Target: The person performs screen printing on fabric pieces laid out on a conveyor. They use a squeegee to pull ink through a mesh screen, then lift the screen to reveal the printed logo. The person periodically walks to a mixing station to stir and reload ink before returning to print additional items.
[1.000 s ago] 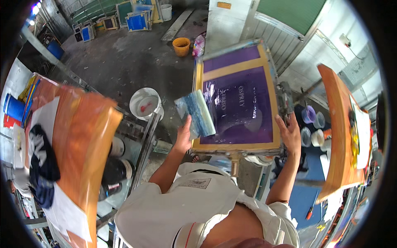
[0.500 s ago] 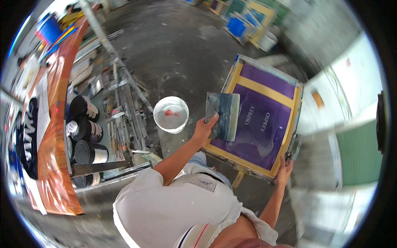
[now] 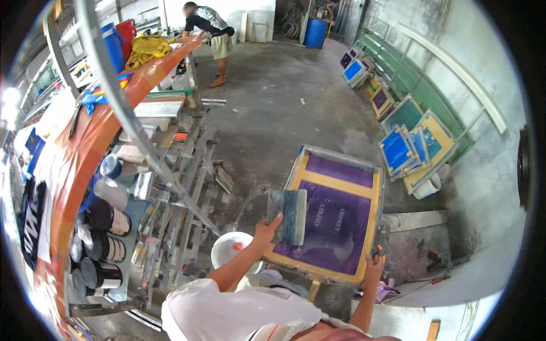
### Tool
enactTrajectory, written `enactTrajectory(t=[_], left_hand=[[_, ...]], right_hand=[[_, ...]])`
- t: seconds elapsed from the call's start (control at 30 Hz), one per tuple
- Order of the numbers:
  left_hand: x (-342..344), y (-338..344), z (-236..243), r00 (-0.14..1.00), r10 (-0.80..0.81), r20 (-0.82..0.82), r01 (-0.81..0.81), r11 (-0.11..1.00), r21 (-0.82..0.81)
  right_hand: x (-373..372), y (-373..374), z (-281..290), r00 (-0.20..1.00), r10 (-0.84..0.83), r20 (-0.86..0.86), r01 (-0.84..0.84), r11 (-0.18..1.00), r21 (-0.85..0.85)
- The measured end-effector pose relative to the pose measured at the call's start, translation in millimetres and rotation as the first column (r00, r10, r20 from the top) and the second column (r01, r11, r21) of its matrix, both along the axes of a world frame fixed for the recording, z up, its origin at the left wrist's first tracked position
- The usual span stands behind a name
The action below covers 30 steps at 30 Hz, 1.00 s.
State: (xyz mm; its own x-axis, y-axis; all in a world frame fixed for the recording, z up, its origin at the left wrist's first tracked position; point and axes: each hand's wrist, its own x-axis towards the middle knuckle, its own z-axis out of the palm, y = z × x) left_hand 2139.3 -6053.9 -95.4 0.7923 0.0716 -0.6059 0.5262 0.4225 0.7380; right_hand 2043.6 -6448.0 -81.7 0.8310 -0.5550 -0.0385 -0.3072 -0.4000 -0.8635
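Note:
My left hand (image 3: pixel 265 236) is closed around a blade-like squeegee (image 3: pixel 287 217), its face smeared blue-grey with a pale edge, held over the left part of a screen-printing frame. The framed screen (image 3: pixel 350 223) has purple mesh, yellow tape borders and pale lettering. My right hand (image 3: pixel 373 267) grips the frame at its lower right edge, by a metal fitting; a small orange bit shows at the fingers. Just left of the screen's lower corner, a white bucket (image 3: pixel 219 254) holds liquid and a small red item, partly hidden by my left forearm.
On the left are an orange-covered table (image 3: pixel 88 148) and shelves with black tubs (image 3: pixel 96 273) behind a metal rail (image 3: pixel 139 142). A person (image 3: pixel 210 28) bends over the table's far end. Stacked screens (image 3: pixel 401 149) lean along the right wall, and a blue drum (image 3: pixel 315 33) stands behind.
My view has swung left and up, bringing the far person and leaning screens into sight. The squeegee and frame travel with me, still held; the doorway with the green panel is out of view.

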Motion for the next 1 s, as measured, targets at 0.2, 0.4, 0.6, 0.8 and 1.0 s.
enactTrajectory(t=[0.2, 0.4, 0.6, 0.8, 1.0], left_hand=[[172.5, 3.0, 9.0, 0.994, 0.107, 0.011, -0.106, 0.992, -0.066], [366.8, 9.9, -43.7, 0.978, 0.2, -0.054, -0.202, 0.979, -0.031], [530.2, 50.4, -16.7, 0.901, 0.434, 0.012, -0.433, 0.9, -0.04], [651.1, 148.7, -49.4, 0.7, 0.712, 0.063, -0.699, 0.7, -0.143], [781.4, 281.5, -103.6, 0.522, 0.85, 0.068, -0.836, 0.526, -0.155]], right_hand=[[219.7, -5.2, 5.3, 0.994, 0.098, -0.058, -0.09, 0.987, 0.131], [466.0, 7.8, -12.2, 0.973, 0.203, -0.111, -0.176, 0.96, 0.216], [735.2, 47.9, -28.8, 0.885, 0.454, -0.102, -0.439, 0.887, 0.145], [956.3, 206.7, -20.5, 0.703, 0.708, -0.071, -0.678, 0.696, 0.237], [1144.1, 390.7, -63.4, 0.526, 0.845, 0.093, -0.842, 0.501, 0.201]])
